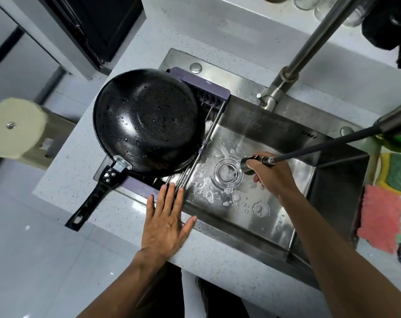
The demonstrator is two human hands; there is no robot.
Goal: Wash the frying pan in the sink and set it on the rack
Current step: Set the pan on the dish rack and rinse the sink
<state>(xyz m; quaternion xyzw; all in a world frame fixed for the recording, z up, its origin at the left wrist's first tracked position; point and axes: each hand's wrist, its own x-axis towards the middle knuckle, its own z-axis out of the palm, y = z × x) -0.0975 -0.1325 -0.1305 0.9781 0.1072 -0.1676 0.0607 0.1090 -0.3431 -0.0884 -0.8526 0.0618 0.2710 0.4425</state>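
Two hands are apart: the left hand (166, 222) lies flat and empty on the sink (275, 228) edge, just below the frying pan (149, 121) on the rack (203, 88), its handle pointing down-left. The right hand (271, 172) grips the sprayer head (248, 165), farther away.

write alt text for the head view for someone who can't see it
A wet black frying pan sits on the rack at the left end of a steel sink. The right hand holds a pull-out sprayer aimed at the drain, water running. The left hand lies flat and open on the sink's front edge.
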